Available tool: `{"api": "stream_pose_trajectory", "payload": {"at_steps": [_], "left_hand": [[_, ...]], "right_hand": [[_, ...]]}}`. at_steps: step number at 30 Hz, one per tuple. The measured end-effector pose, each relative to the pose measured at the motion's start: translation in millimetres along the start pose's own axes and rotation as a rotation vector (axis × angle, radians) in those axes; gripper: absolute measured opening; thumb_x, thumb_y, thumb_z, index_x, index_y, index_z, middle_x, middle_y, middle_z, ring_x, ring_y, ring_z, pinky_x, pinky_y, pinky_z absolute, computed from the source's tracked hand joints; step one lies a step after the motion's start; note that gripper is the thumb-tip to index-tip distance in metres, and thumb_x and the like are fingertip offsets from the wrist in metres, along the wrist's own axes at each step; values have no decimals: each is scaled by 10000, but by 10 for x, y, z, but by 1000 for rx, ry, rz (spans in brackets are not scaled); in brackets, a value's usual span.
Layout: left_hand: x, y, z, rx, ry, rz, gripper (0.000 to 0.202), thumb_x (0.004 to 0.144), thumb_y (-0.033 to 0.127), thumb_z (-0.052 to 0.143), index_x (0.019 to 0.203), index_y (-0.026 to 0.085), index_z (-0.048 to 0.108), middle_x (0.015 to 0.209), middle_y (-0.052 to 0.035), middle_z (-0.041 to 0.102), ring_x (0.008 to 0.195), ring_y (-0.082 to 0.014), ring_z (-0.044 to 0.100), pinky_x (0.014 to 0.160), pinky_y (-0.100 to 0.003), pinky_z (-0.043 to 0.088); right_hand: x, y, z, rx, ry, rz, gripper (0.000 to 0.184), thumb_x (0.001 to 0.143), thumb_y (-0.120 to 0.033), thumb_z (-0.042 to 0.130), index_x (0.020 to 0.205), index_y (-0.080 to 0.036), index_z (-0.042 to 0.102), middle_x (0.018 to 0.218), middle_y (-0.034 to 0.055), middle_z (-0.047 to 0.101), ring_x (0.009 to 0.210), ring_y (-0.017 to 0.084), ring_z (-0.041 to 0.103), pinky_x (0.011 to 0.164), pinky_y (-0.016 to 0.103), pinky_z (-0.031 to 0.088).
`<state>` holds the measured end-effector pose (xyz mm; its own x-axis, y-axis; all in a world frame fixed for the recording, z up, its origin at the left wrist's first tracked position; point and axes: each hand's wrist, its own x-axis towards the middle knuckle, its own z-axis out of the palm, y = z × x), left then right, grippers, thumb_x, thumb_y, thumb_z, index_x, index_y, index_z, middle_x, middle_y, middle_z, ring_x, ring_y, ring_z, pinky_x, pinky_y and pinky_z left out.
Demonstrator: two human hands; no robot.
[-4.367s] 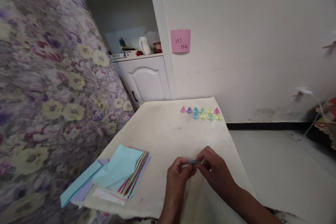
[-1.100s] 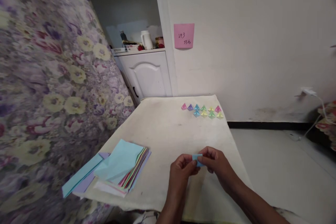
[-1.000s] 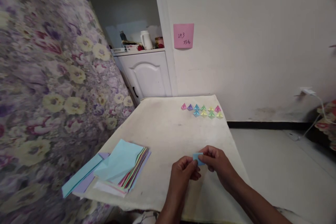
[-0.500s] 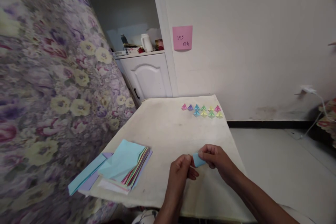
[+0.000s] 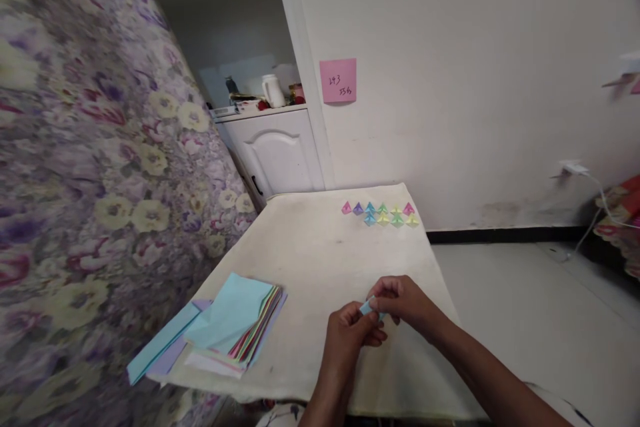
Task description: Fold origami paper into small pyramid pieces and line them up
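Observation:
Between my two hands is a small piece of folded light-blue paper (image 5: 367,307), partly covered by fingers. My left hand (image 5: 349,328) is closed on its left and lower side, with the thumb against the paper. From the right, my right hand (image 5: 401,300) pinches the same piece between thumb and fingers. Both hands are held over the near right part of the cloth-covered table (image 5: 300,260). Toward the table's far right corner stand two rows of small folded paper shapes (image 5: 383,218) in pink, purple, blue, green and yellow.
A stack of coloured paper sheets (image 5: 233,313), light blue on top, lies at the left front. Beside it, a folded blue strip (image 5: 163,343) reaches past the table edge. A floral curtain (image 5: 125,180) hangs along the left; a white cabinet (image 5: 277,153) stands behind.
My hands have come closer together around the blue paper, and less of it shows now. My left thumb has moved onto it. The whole view has shifted slightly.

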<state>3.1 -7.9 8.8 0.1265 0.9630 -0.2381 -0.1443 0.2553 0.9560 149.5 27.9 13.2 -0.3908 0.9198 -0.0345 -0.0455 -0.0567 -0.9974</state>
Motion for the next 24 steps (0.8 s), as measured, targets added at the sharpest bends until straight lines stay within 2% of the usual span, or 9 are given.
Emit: {"api": "stream_pose_trajectory", "payload": {"at_steps": [3,6,10,13,18,24], "left_hand": [[-9,65,35,-55,19,-26,251,612,313,733,693,97,634,603,-50,658,490,-119,593,474,-200,437],[3,157,83,-83,38,-33,262,597,321,743,686,99,634,610,-52,663,483,-112,585,470,-195,431],[74,290,173,-28,42,-15,270,581,329,751,682,102,644,606,-54,666,496,-126,596,487,-210,445],[160,356,241,15,-5,12,251,605,326,739,686,105,650,583,-45,655,500,-125,592,494,-208,442],[278,310,299,41,-37,13,235,652,328,707,664,104,638,554,-38,637,474,-117,572,479,-207,430],[271,217,229,-30,-52,-16,233,655,324,709,698,103,647,608,-38,641,524,-128,593,511,-220,450]], "right_hand": [[-30,-76,-25,-7,81,-64,215,664,-280,668,821,-141,623,540,-47,517,438,70,436,388,179,329],[-77,-187,-66,-37,163,-138,171,705,-285,639,817,-157,628,537,-54,483,444,66,405,406,183,320],[-113,-271,-125,-82,210,-203,113,694,-252,648,768,-168,637,620,-12,572,549,106,486,505,216,370],[-103,-268,-179,-78,234,-216,111,687,-237,646,780,-175,635,687,5,605,582,122,508,533,230,383],[-67,-250,-250,-132,303,-201,55,681,-191,636,735,-178,637,656,-17,552,540,99,439,505,220,353],[-45,-267,-165,-288,355,-173,30,675,-165,629,652,-185,631,642,-31,496,519,88,392,480,217,328]]}}
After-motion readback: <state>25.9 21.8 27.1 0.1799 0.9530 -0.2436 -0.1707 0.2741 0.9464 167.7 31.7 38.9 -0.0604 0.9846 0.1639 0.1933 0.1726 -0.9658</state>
